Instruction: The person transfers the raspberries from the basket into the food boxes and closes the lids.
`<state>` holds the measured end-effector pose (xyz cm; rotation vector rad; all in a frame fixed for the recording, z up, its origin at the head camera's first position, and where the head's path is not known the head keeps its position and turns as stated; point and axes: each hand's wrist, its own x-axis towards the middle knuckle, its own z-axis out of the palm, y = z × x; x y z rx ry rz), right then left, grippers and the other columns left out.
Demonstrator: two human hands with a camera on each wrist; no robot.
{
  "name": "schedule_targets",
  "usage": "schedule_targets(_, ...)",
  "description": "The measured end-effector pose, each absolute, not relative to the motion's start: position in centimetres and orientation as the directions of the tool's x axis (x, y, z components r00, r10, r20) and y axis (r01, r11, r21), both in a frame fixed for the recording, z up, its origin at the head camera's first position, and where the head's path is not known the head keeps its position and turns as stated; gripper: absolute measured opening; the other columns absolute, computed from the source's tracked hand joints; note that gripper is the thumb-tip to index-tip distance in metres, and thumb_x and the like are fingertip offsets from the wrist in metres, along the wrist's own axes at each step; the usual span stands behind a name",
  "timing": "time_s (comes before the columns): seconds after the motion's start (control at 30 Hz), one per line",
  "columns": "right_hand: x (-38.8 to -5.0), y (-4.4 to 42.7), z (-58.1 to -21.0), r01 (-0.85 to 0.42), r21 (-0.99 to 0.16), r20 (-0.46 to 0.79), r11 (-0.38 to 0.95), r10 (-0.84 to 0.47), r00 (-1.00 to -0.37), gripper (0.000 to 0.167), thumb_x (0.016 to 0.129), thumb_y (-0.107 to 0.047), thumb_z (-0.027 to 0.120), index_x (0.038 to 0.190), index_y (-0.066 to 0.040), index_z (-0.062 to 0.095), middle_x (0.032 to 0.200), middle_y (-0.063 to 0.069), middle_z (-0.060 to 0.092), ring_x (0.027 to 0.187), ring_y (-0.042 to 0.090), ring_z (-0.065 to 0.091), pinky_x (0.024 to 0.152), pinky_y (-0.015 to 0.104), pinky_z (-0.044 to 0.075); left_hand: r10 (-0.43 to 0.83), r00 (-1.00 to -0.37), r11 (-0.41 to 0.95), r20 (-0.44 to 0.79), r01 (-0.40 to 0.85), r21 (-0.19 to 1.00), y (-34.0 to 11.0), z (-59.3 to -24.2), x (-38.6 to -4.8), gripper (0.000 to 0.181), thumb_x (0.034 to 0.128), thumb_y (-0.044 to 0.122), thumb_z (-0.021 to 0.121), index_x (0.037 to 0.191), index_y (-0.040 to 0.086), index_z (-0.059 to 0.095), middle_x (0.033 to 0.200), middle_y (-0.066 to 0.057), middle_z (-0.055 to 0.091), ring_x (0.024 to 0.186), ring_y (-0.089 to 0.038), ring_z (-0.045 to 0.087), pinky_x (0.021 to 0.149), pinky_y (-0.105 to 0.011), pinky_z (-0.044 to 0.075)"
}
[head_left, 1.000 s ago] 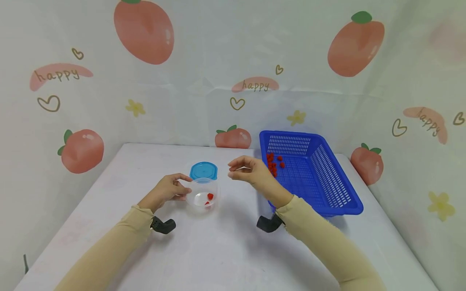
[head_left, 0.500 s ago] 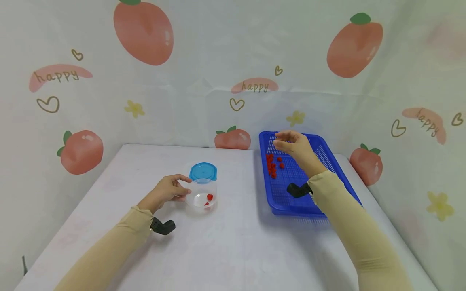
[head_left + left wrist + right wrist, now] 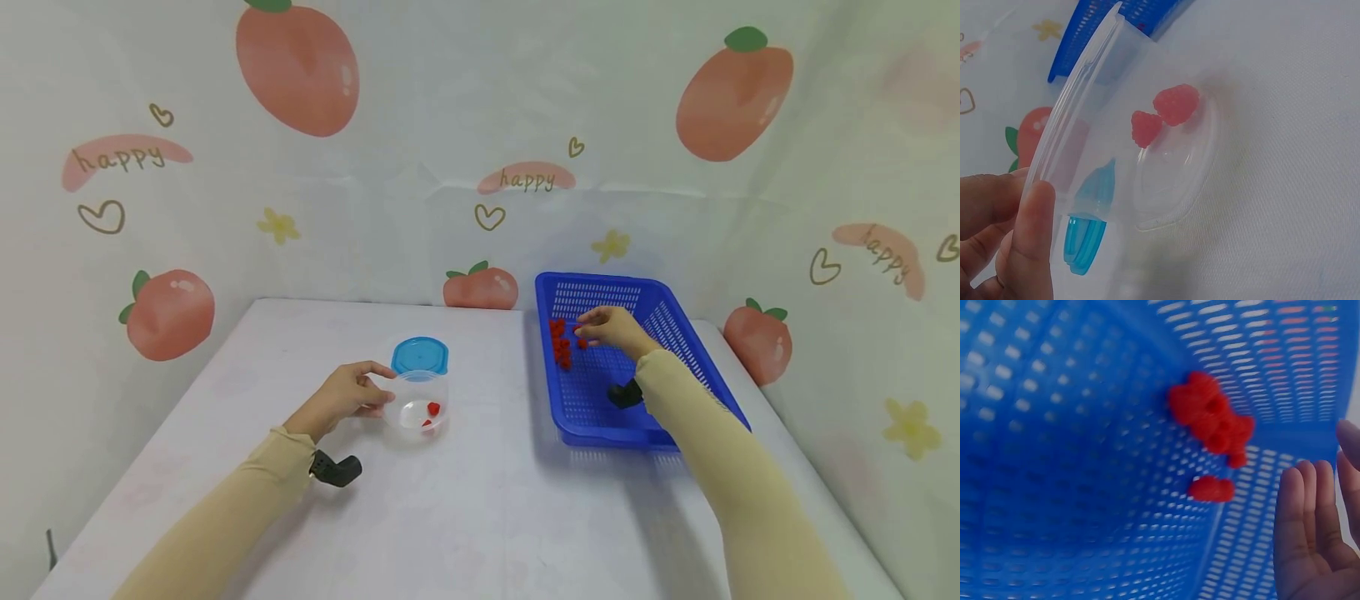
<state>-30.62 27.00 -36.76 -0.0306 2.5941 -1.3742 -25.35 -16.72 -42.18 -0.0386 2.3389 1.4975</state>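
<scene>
A clear round plastic container (image 3: 408, 417) stands on the table with two red raspberries (image 3: 1176, 104) inside. My left hand (image 3: 347, 392) pinches its rim, the thumb (image 3: 1036, 219) showing on the near side in the left wrist view. Behind the container lies a blue lid (image 3: 420, 354). On the right is a blue slotted basket (image 3: 600, 417), with a cluster of red raspberries (image 3: 1210, 415) along its left side and a pair (image 3: 1212, 489) slightly apart. Reaching into the basket, my right hand (image 3: 613, 330) is close to that pair; its fingers (image 3: 1291, 506) are extended and hold nothing visible.
The basket's raised front rim (image 3: 622, 440) runs beneath my right forearm. A white tabletop (image 3: 480, 517) spreads between container and basket. Behind it hangs a printed cloth backdrop (image 3: 405, 100).
My right hand has gone from beside the container, rightward over the basket, then down to the raspberries inside. The left hand keeps its hold on the container in the same place.
</scene>
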Motion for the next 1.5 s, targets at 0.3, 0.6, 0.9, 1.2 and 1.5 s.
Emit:
schedule_targets(0.3,-31.2,27.2,-39.5,0.132,-0.749,-0.304,0.649,-0.161,-0.939,0.036,0.089,-0.005,0.066,0.120,0.011,0.057,0.115,0.019,0.061,0.097,0.029,0.063,0.090,0.040,0.056,0.181,-0.936,0.428,-0.303,-0.203,0.881,-16.8,-42.1,-25.2,0.050,0.0845,0.007,0.073,0.131,0.002,0.054,0.079,-0.007,0.057,0.068,-0.015,0.061,0.064,-0.025,0.058)
schedule_targets(0.6,-31.3,26.1,-40.3,0.206,-0.728,-0.382,0.654,-0.137,-0.914,0.035,0.088,-0.005,0.068,0.120,0.006,0.059,0.126,0.021,0.050,0.100,0.024,0.059,0.097,0.042,0.051,0.175,-0.934,0.431,-0.310,-0.211,0.878,-16.8,-42.1,-25.2,0.048,0.0843,0.008,0.073,0.128,0.004,0.056,0.080,-0.007,0.057,0.067,-0.015,0.061,0.065,-0.024,0.058)
schedule_targets(0.9,-31.6,25.5,-40.8,0.206,-0.726,-0.361,0.656,-0.110,-0.926,0.030,0.087,0.000,0.068,0.116,0.007,0.060,0.121,0.020,0.053,0.094,0.020,0.058,0.091,0.036,0.055,0.170,-0.934,0.427,-0.315,-0.218,0.877,-16.7,-42.0,-25.2,0.048,0.0849,0.009,0.073,0.129,0.004,0.055,0.080,-0.007,0.058,0.067,-0.016,0.061,0.065,-0.024,0.058)
schedule_targets(1.2,-31.5,25.5,-41.0,0.217,-0.736,-0.354,0.642,-0.092,-0.930,0.026,0.086,0.001,0.068,0.111,0.006,0.062,0.113,0.017,0.058,0.087,0.017,0.060,0.084,0.032,0.057,0.180,-0.933,0.424,-0.311,-0.212,0.880,-16.6,-41.7,-25.0,0.050,0.0846,0.009,0.073,0.130,0.001,0.054,0.079,-0.006,0.056,0.066,-0.014,0.060,0.064,-0.023,0.057)
schedule_targets(1.5,-31.9,26.2,-40.5,0.260,-0.800,-0.375,0.540,-0.113,-0.920,0.032,0.090,0.000,0.064,0.119,0.009,0.059,0.106,0.013,0.064,0.084,0.014,0.064,0.088,0.032,0.056,0.177,-0.935,0.426,-0.308,-0.209,0.880,-16.6,-41.7,-24.9,0.050,0.0848,0.008,0.073,0.131,0.001,0.053,0.078,-0.006,0.056,0.066,-0.015,0.059,0.063,-0.023,0.057)
